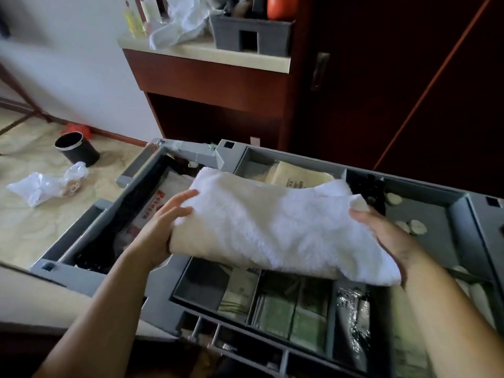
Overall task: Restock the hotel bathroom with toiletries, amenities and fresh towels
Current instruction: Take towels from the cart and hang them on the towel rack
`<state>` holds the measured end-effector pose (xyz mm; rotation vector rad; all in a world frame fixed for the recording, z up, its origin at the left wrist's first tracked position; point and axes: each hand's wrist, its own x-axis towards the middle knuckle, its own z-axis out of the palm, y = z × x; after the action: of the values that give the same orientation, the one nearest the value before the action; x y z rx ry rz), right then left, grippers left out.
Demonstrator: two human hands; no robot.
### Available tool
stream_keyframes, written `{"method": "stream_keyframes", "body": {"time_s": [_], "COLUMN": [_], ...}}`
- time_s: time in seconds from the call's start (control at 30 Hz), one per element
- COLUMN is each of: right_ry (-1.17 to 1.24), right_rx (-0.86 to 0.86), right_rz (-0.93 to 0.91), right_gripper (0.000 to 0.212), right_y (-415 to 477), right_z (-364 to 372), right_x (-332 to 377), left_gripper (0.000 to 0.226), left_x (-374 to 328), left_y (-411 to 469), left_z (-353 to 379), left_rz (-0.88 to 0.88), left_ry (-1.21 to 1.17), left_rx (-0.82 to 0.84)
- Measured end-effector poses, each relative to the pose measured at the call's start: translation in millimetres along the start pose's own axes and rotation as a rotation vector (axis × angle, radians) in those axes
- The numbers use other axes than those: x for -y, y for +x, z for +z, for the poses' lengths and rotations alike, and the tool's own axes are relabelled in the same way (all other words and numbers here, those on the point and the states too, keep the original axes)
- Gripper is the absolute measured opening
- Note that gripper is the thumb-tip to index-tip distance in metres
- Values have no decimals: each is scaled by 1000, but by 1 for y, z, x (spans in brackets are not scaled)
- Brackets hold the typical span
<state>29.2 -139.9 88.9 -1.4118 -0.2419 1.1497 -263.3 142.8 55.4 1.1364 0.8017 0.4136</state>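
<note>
A folded white towel (275, 227) is held level above the grey housekeeping cart top (152, 293). My left hand (166, 222) grips its left end, thumb on top. My right hand (387, 236) supports its right end from below, with a corner of the towel pinched at the fingers. Under the towel the cart's compartments hold green packets (289, 317), a beige packet (297, 174), foil-wrapped items (350, 317) and small round white soaps (411, 227).
A black waste bin (77, 148) and crumpled plastic bags (46, 185) lie on the tiled floor at left. Behind the cart stands a wooden counter (207, 53) with a grey caddy (251, 34), bottles and a crumpled white cloth (180, 23). Dark wardrobe doors (395, 77) fill the right.
</note>
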Motion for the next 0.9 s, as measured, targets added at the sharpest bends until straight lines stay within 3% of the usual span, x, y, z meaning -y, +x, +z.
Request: {"method": "stream_keyframes", "body": {"time_s": [0.07, 0.1, 0.13, 0.3, 0.43, 0.53, 0.63, 0.73, 0.9], "right_ry": [-111, -159, -183, -241, -104, -189, -205, -190, -134], "right_rx": [-146, -215, -236, -457, -580, -668, -760, -758, -988], "right_rz": [-56, -108, -141, -176, -200, -196, -122, -156, -210], "right_gripper": [118, 121, 115, 89, 68, 57, 96, 91, 101], "right_y": [-11, -18, -25, -61, -90, -117, -144, -178, -218], "right_z": [-8, -12, -12, -27, -37, -44, -49, -31, -8], "right_x": [-11, -14, -17, -39, -55, -63, -80, -103, -140], "left_gripper": [54, 63, 63, 21, 13, 12, 14, 12, 15], "left_x": [4, 6, 8, 16, 20, 23, 27, 31, 43], "left_y": [-4, -4, -5, -6, 5, 13, 21, 24, 17], "left_z": [9, 13, 19, 52, 79, 95, 108, 120, 141], "left_rz": [8, 14, 35, 43, 51, 6, -64, -69, -98], "left_ry": [102, 166, 197, 237, 251, 244, 281, 322, 365], "left_rx": [34, 45, 64, 148, 205, 285, 368, 426, 491]}}
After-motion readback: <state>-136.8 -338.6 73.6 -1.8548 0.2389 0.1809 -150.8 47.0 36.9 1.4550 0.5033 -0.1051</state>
